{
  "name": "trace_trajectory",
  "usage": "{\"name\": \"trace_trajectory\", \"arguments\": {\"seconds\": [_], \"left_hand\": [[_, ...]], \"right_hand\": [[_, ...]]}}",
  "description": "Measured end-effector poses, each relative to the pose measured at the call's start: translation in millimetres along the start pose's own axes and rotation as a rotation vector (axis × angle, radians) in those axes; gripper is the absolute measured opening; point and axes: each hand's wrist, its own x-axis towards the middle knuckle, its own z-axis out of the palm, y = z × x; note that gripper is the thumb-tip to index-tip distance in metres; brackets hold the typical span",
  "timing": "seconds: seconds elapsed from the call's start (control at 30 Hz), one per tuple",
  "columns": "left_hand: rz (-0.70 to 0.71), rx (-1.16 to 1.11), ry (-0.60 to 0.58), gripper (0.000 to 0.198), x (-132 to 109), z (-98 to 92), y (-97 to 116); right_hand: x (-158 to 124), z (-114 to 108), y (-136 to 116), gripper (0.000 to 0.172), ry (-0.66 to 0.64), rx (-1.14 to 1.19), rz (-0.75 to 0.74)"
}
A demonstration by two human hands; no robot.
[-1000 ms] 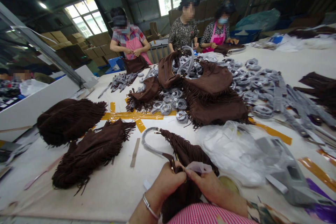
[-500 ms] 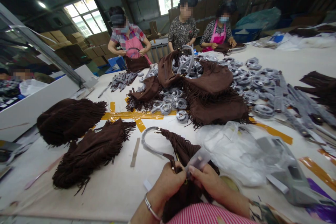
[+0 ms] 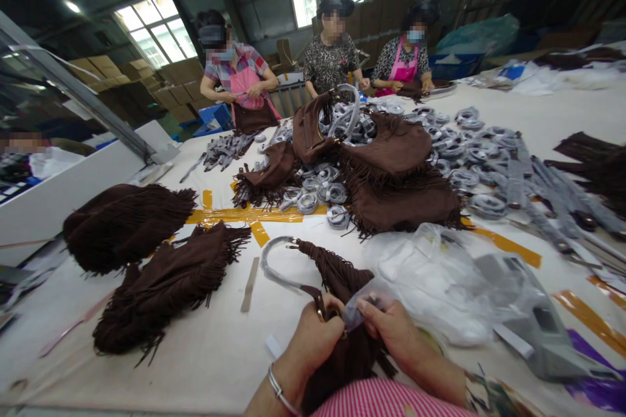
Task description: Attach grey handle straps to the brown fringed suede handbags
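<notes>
A dark brown fringed handbag [image 3: 337, 267] lies right in front of me, its near end against my striped apron. Its handle [image 3: 278, 277] is wrapped in clear film and arches out to the left. My left hand [image 3: 320, 332] is closed around the bag's edge by the gold-coloured handle fitting. Between my two hands stretches a small translucent plastic bag [image 3: 364, 300]. My right hand [image 3: 388, 326] pinches this plastic with thumb and finger. The left fingertips meet the plastic's other end; what exactly they grip there is partly hidden.
Two fringed bags [image 3: 171, 287] lie at left. A pile of brown bags [image 3: 401, 195] and wrapped straps [image 3: 469, 150] fills the table's middle. At right sit clear plastic bags [image 3: 435, 280] and a grey tape dispenser [image 3: 538, 319]. Three co-workers [image 3: 244, 71] stand across the table.
My right hand has shifted slightly right and turned, and the small plastic bag looks lower and more crumpled. My left hand stays at the handle fitting. The co-worker at far left has moved their hands.
</notes>
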Motion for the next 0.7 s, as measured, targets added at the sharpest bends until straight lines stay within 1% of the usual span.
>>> {"name": "trace_trajectory", "arguments": {"seconds": [0.07,0.13,0.33,0.43,0.5,0.63,0.7], "left_hand": [[-0.004,-0.057,-0.06,0.02,-1.2,-3.6,0.8],[-0.02,-0.07,-0.084,0.018,-1.9,-6.5,-0.2],[-0.04,-0.034,-0.022,0.013,-1.0,-6.8,0.2],[-0.041,-0.006,0.018,0.012,0.9,-4.6,1.7],[-0.024,0.0,0.059,0.012,2.0,-3.2,0.9],[-0.023,0.0,0.096,0.011,2.8,-0.1,-2.8],[-0.034,-0.004,0.103,0.011,3.0,1.4,-4.1]], "right_hand": [[0.1,-1.1,-1.9,0.041,-0.004,-0.044,-0.009],[0.2,-1.6,-3.3,0.04,0.0,-0.077,-0.022],[2.1,-0.9,-2.5,0.036,0.026,-0.101,-0.05],[2.6,-1.6,0.0,0.039,0.007,-0.072,-0.048],[1.8,-1.6,1.6,0.043,-0.046,-0.022,-0.012],[-2.5,3.1,1.9,0.044,-0.242,0.084,0.05],[-4.1,7.0,0.4,0.043,-0.286,0.085,0.079]]}}
